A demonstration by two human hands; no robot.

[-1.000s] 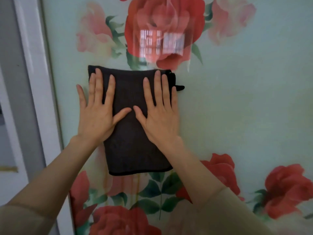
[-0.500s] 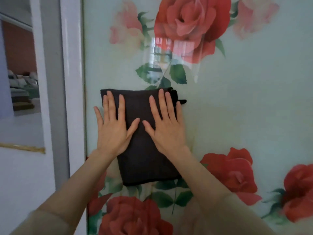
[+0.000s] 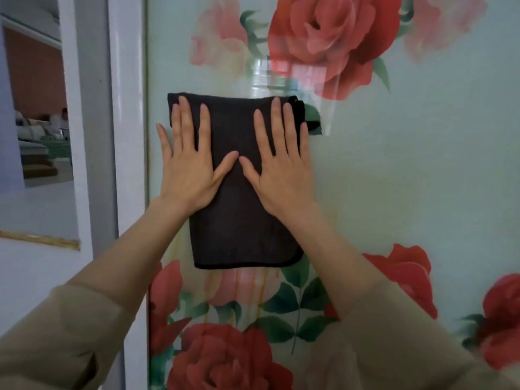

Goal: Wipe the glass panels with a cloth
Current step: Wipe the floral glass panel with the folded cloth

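A dark folded cloth (image 3: 239, 226) lies flat against a pale green glass panel (image 3: 408, 170) printed with red and pink roses. My left hand (image 3: 188, 164) presses the cloth's left side with straight, spread fingers; its little finger lies on the bare glass. My right hand (image 3: 278, 164) presses the right side the same way, fingers pointing up. The two thumbs nearly meet at the cloth's middle. A small tab of the cloth sticks out at its upper right corner.
A white frame (image 3: 126, 136) borders the panel on the left. Beyond it an opening (image 3: 36, 122) shows another room with a sofa. A window reflection glares on the glass just above the cloth.
Both hands and the cloth have slid along the glass: down below the top rose half a second ago, now back up toward it. The view has shifted, showing more of the frame and room at left.
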